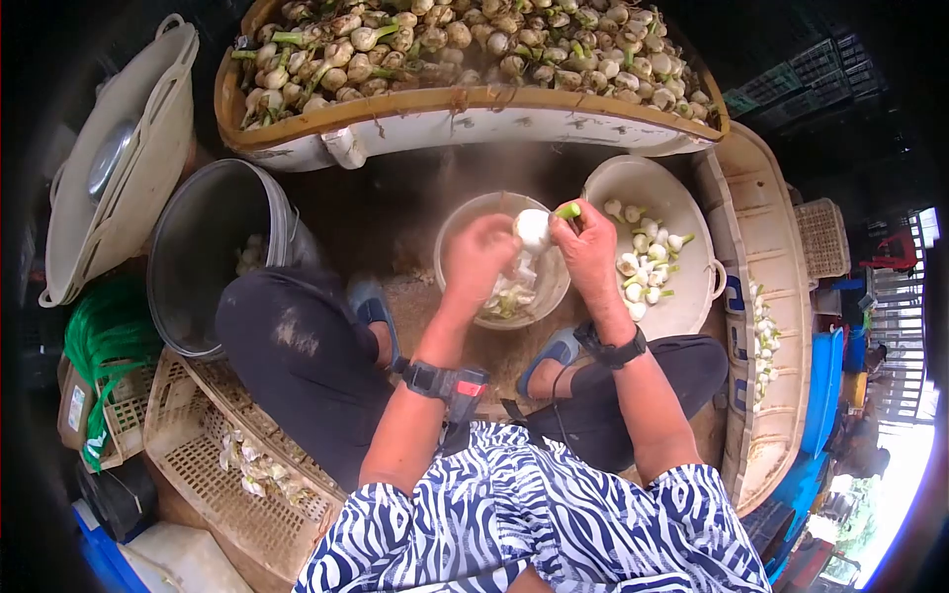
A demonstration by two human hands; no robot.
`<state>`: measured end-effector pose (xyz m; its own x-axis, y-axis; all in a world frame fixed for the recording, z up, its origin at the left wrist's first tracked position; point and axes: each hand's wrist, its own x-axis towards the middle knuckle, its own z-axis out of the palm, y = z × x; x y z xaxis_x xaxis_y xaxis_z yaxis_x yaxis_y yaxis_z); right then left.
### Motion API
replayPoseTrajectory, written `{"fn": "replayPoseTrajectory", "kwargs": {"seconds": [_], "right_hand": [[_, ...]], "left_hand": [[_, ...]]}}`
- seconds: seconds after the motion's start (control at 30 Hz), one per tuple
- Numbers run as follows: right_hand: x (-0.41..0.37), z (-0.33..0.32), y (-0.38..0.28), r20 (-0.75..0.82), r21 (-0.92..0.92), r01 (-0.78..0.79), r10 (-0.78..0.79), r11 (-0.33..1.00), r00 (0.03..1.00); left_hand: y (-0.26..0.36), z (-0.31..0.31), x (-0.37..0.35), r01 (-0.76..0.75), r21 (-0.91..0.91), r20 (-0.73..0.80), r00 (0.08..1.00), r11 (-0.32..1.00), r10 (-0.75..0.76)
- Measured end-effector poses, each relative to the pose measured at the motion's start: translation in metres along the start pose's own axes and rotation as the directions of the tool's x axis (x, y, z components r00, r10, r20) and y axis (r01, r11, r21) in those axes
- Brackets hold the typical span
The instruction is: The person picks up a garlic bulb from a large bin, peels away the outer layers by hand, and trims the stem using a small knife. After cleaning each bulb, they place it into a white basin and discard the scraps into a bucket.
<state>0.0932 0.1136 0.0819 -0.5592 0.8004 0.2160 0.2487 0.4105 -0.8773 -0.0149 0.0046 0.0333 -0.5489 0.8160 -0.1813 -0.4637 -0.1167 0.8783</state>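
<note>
A white, partly peeled garlic bulb with a short green stem is pinched between the fingers of my right hand, above a bowl. My left hand is just left of the bulb, its fingers curled and smeared by motion. Under both hands stands the round pale bowl, with loose peelings in it. To the right, a wide white basin holds several cleaned garlic bulbs with short green stems.
A long trough heaped with unpeeled garlic spans the front. On the left are a grey bucket, stacked pale tubs, green netting and a plastic crate. A long beige tub stands far right, with garlic inside.
</note>
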Motion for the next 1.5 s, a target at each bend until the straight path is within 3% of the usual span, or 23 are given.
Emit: {"fn": "replayPoseTrajectory", "kwargs": {"seconds": [0.07,0.1,0.17,0.27,0.33,0.37,0.4,0.43,0.47,0.5,0.53,0.6,0.63,0.67,0.7,0.73,0.8,0.93,1.07,1.17,1.33,1.43,1.5], "right_hand": [[-0.002,0.0,0.002,0.004,-0.01,-0.002,0.002,1.0,1.0],[-0.003,-0.001,0.003,0.03,-0.01,-0.007,0.008,1.0,1.0],[-0.007,-0.002,0.008,0.056,-0.009,-0.014,0.014,1.0,0.998],[-0.013,-0.005,0.011,0.084,0.009,0.036,-0.037,0.999,0.996],[-0.021,-0.01,0.007,0.105,0.362,-0.209,0.183,0.909,0.977],[-0.021,-0.016,0.009,0.104,0.365,-0.206,0.18,0.908,0.978],[-0.02,-0.025,0.014,0.165,0.539,-0.302,0.254,0.786,0.953],[-0.021,-0.032,0.018,0.234,0.682,-0.384,0.312,0.622,0.921],[-0.021,-0.036,0.02,0.216,0.687,-0.373,0.315,0.623,0.924],[-0.021,-0.039,0.022,0.172,0.763,-0.339,0.332,0.551,0.927],[-0.021,-0.044,0.023,0.129,0.829,-0.295,0.352,0.476,0.927],[-0.022,-0.053,0.024,0.1,0.842,-0.273,0.363,0.465,0.927],[-0.024,-0.056,0.028,0.1,0.816,-0.262,0.32,0.516,0.942],[-0.026,-0.056,0.031,0.107,0.788,-0.251,0.277,0.562,0.955],[-0.028,-0.057,0.034,0.1,0.722,-0.249,0.258,0.646,0.961],[-0.027,-0.055,0.033,0.102,0.73,-0.248,0.258,0.637,0.961],[-0.032,-0.052,0.022,0.109,0.551,-0.259,0.24,0.793,0.965],[-0.035,-0.055,0.014,0.11,0.403,-0.169,0.136,0.899,0.985],[-0.035,-0.061,0.016,0.177,0.481,-0.2,0.128,0.854,0.976],[-0.037,-0.063,0.024,0.147,0.497,-0.174,0.115,0.85,0.982],[-0.043,-0.053,0.035,0.102,0.479,0.012,-0.069,0.878,0.992],[-0.049,-0.059,0.033,0.043,0.47,0.025,-0.051,0.882,0.998],[-0.051,-0.068,0.032,0.087,0.664,-0.112,0.072,0.74,0.994]], "left_hand": [[0.001,0.0,-0.001,-0.085,0.212,-0.036,0.995,0.974,0.095],[0.001,0.001,0.0,-0.085,0.212,-0.035,0.995,0.974,0.094],[0.004,0.004,0.0,-0.292,0.381,-0.053,0.94,0.877,0.336],[-0.003,-0.001,0.006,-0.379,0.535,-0.054,0.877,0.755,0.478],[-0.01,-0.013,0.012,-0.29,0.619,-0.091,0.897,0.73,0.433],[-0.014,-0.02,0.014,-0.195,0.69,-0.133,0.913,0.697,0.386],[-0.019,-0.025,0.016,-0.201,0.692,-0.127,0.912,0.693,0.391],[-0.026,-0.028,0.018,-0.167,0.796,-0.105,0.909,0.582,0.404],[-0.031,-0.029,0.02,-0.134,0.88,-0.075,0.908,0.456,0.412],[-0.034,-0.031,0.025,-0.117,0.907,0.034,0.978,0.406,0.206],[-0.038,-0.023,0.025,-0.137,0.904,0.058,0.978,0.406,0.202],[-0.045,-0.013,0.02,-0.519,0.688,0.199,0.807,0.506,0.557],[-0.044,0.0,0.018,-0.479,0.632,0.082,0.822,0.609,0.563],[-0.033,0.008,0.012,-0.48,0.636,0.092,0.824,0.604,0.559],[-0.02,0.015,0.007,-0.355,0.549,0.106,0.927,0.756,0.358],[-0.005,0.02,0.004,-0.188,0.462,0.138,0.981,0.867,0.139],[0.016,0.034,-0.009,-0.203,0.559,0.187,0.975,0.804,0.116],[0.016,0.026,-0.006,-0.347,0.645,0.359,0.924,0.681,0.13],[0.021,0.022,-0.007,-0.36,0.58,0.42,0.901,0.731,0.111],[0.033,0.034,-0.019,-0.282,0.559,0.296,0.946,0.78,0.13],[0.031,0.036,-0.022,-0.34,0.751,0.312,0.938,0.566,0.15],[0.01,0.023,-0.002,-0.336,0.867,0.256,0.934,0.367,0.248],[0.0,0.016,0.006,-0.348,0.892,0.269,0.922,0.288,0.28]]}}
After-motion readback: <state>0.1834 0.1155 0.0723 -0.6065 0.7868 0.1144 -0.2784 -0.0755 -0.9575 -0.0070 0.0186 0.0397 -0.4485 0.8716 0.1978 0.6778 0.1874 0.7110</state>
